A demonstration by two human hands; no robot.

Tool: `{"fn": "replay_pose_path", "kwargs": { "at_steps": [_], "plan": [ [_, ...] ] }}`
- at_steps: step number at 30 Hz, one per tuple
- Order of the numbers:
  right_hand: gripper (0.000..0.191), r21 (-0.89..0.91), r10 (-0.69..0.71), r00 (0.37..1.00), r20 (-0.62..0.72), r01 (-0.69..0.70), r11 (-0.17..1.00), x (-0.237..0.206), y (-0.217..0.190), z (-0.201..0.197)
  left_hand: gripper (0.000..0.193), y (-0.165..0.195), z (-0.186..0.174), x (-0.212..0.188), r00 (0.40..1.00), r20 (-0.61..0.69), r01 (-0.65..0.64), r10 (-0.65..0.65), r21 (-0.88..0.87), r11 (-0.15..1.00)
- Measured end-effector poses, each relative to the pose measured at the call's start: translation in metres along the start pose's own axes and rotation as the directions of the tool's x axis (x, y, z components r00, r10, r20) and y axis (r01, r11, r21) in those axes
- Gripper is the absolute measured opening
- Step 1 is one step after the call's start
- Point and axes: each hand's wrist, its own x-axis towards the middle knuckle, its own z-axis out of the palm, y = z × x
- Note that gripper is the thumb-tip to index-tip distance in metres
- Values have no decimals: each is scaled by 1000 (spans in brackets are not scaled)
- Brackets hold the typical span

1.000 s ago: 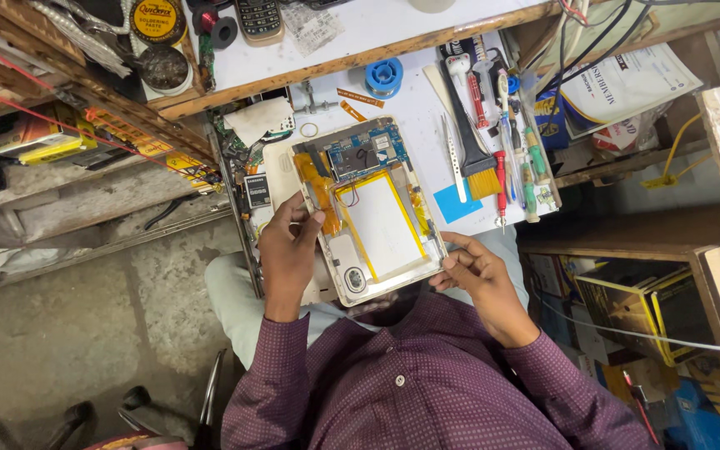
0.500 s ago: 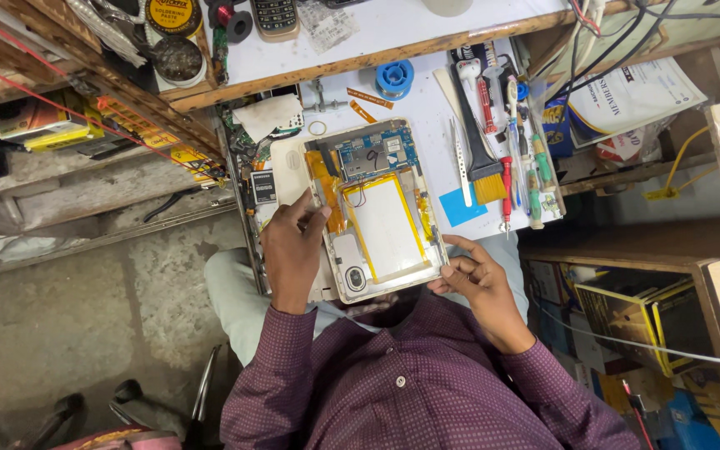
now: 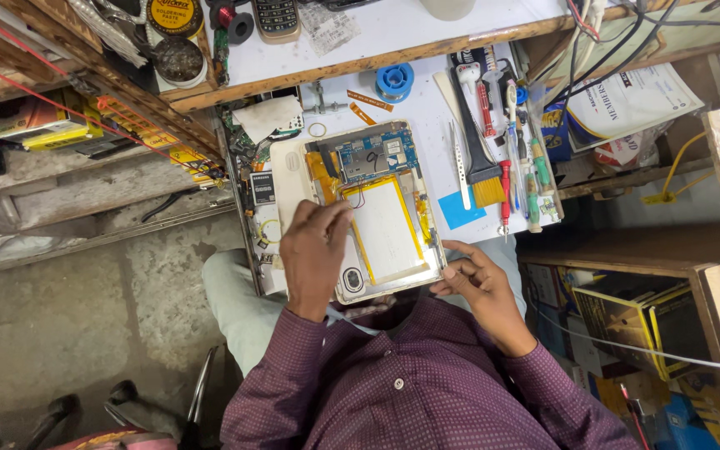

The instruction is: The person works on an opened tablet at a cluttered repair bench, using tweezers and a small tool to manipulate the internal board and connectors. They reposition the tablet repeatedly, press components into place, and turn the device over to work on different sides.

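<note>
— What is on the bench in front of the person in the maroon dotted shirt (image 3: 427,392)?

— An opened tablet with its back cover off (image 3: 377,208), lying flat on the white work surface (image 3: 427,108) at the near edge, just above the person's lap. Inside it a large pale rectangular battery pack (image 3: 385,229) fills the middle, with a blue circuit board (image 3: 368,158) at the far end and amber flex ribbon (image 3: 324,177) running down the left side.

— And the hands?

— The left hand (image 3: 314,254) lies over the tablet's left edge, fingers curled and bunched at the tips near the amber ribbon; whether they pinch anything, I cannot tell from here. The right hand (image 3: 477,279) rests at the tablet's near right corner, fingers loosely bent and touching the frame, gripping nothing that I can see.

— What lies around it?

— To the right, well clear of the hands, a row of tools: a flat brush with a black handle and yellow bristles (image 3: 478,158), metal tweezers (image 3: 458,162), a red-handled screwdriver (image 3: 504,187) and several other slim handled tools (image 3: 535,167) beside it. A blue square pad (image 3: 460,210) sits just beside the tablet's right edge. Farther back there is a blue spool (image 3: 394,82), and on the raised wooden-edged shelf a round tin of paste (image 3: 175,15) and a dark keypad phone (image 3: 277,17).
</note>
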Motion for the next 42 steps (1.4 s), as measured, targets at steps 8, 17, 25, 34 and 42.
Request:
{"fn": "replay_pose_path", "kwargs": {
  "at_steps": [8,17,25,34,42],
  "plan": [
    [39,-158,-88,992,-88,73,985,-3,8,-3,20,6,14,-1,980,-32,-190,198,169,967],
    [32,-231,-146,981,-127,114,966,-3,3,0,12,-7,21,11,923,22,-378,383,232,897],
    [32,-297,-181,978,-105,143,944,-3,-13,5,10,-12,24,16,945,-5,-324,328,144,935],
    [23,-551,-446,895,-13,366,750,9,-52,29,14,-15,21,15,931,-3,-362,365,105,926],
    [23,-591,-445,892,86,405,698,19,-71,48,13,-13,21,13,931,2,-362,364,120,924]
  ]
}}
